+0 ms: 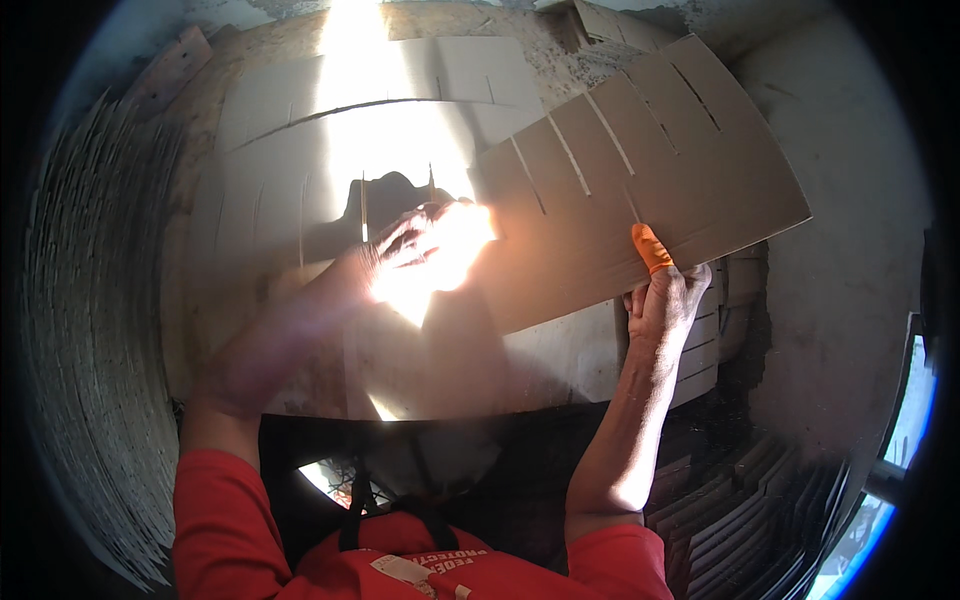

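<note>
Cardboard sheets (95, 330) stand packed on edge left of the table (470, 22); a sleeve or elbow brushing them could, in all likelihood, topple some. Pale slotted cardboard (265, 185) lies flat on the table's left and middle, where its cuts might snag a passing edge. Over the table's middle, the person's left hand (430, 245) is beside the near end of a brown slotted sheet (565, 235); glare hides whether its fingers are apart or gripping. That same glare could cause a misjudged hold. The brown sheet is tilted above the table's right half. Over the table's front right, the right hand (668, 300) has its fingers clamped on the sheet's lower edge, the thumb in an orange cover (650, 247) on top. A slot ends right by that thumb, so hard pressure might crease or tear the sheet there.
</note>
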Demonstrator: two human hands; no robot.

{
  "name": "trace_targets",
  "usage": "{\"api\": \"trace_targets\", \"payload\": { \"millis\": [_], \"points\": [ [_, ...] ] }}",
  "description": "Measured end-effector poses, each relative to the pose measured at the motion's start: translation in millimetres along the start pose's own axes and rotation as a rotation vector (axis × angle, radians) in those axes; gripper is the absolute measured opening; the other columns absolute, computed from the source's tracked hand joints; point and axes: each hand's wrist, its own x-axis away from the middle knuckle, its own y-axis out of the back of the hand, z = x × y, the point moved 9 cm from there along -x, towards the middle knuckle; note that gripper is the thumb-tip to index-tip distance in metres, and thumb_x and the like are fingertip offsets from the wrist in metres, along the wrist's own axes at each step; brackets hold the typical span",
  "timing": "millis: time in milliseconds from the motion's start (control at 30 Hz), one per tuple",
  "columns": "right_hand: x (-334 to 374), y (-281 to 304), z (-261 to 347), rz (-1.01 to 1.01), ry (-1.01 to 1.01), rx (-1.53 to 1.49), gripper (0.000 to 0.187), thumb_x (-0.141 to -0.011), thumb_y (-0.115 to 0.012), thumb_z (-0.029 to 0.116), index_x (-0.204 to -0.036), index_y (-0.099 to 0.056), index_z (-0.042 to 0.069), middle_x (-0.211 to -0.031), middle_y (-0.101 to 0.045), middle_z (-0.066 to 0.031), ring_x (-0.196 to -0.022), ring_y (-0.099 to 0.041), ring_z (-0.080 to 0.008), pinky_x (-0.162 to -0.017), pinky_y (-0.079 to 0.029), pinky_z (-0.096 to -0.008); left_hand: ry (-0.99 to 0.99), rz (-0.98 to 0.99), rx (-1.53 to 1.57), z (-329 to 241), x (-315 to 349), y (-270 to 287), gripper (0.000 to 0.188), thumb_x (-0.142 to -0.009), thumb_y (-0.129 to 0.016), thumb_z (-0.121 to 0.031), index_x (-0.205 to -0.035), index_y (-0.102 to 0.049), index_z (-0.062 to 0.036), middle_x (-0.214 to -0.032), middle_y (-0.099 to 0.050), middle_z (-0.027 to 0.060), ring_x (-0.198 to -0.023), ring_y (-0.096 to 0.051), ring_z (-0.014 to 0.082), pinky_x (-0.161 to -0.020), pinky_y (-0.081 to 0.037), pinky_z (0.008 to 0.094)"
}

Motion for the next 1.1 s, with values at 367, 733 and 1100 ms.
{"api": "trace_targets", "payload": {
  "millis": [367,733,1100],
  "points": [
    [5.7,-2.4,6.5,-0.011,0.009,0.021,0.021,-0.081,-0.077,0.007,-0.07,-0.06,0.007,-0.053,-0.05,0.0039,-0.033,-0.034,-0.0044,-0.033,-0.023,-0.0241,0.009,-0.103,0.051,-11.8,4.2,16.2,0.009,-0.077,-0.059,-0.001,-0.083,-0.054,-0.0056,-0.087,-0.051,0.004,-0.075,-0.049,0.0174,-0.067,-0.044,0.0269],
    [20.9,-17.5,18.5,-0.003,0.058,-0.106,0.025,-0.084,-0.075,0.008,-0.068,-0.056,0.006,-0.05,-0.042,0.0041,-0.035,-0.03,-0.005,-0.035,-0.022,-0.0256,0.13,-0.089,0.056,-59.3,9.2,28.4,0.01,-0.079,-0.071,-0.007,-0.079,-0.063,-0.0005,-0.084,-0.063,0.0077,-0.07,-0.056,0.0164,-0.057,-0.048,0.0287],
    [16.3,-7.6,13.1,-0.068,-0.037,0.013,0.021,-0.084,-0.075,0.008,-0.071,-0.059,0.005,-0.05,-0.047,0.0028,-0.031,-0.032,-0.0061,-0.032,-0.027,-0.0241,0.744,-0.326,0.153,70.4,-40.8,42.7,0.058,-0.084,-0.073,-0.04,-0.122,-0.056,0.0005,-0.098,-0.063,0.018,-0.093,-0.058,0.0375,-0.084,-0.048,0.0452]
  ]
}}
